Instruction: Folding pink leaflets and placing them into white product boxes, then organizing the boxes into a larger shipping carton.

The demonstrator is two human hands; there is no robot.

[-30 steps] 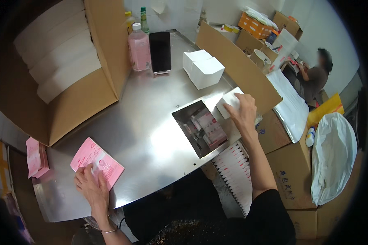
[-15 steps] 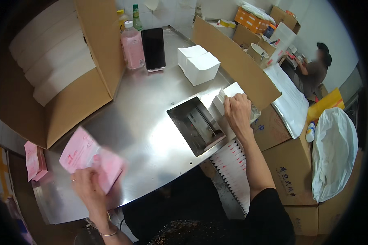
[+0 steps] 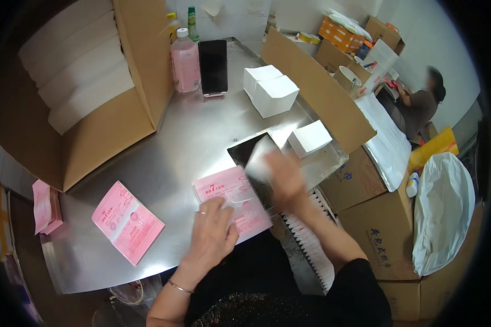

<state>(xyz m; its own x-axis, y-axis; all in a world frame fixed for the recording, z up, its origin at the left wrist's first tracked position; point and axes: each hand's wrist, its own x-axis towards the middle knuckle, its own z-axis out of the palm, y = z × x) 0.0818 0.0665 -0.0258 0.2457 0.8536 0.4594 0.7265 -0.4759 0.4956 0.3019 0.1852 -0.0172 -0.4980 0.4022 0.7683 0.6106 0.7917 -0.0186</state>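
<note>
While the left hand (image 3: pixel 214 234), fingers loosely spread, is resting on a pink sheet (image 3: pixel 234 192) at the left edge of the table opening (image 3: pixel 244 150), the right hand (image 3: pixel 288 184) is gripping a white paper (image 3: pixel 259 158) above it.

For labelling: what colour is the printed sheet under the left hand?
Printed sheet: mostly pink, best in head view.

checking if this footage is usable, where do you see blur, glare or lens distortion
Head view: the right grip and the white paper at it are smeared, probably by motion; head view again: bright glare whitens part of the metal table; also head view: the large cardboard box bows at its outer edge near the black picture rim.
</note>
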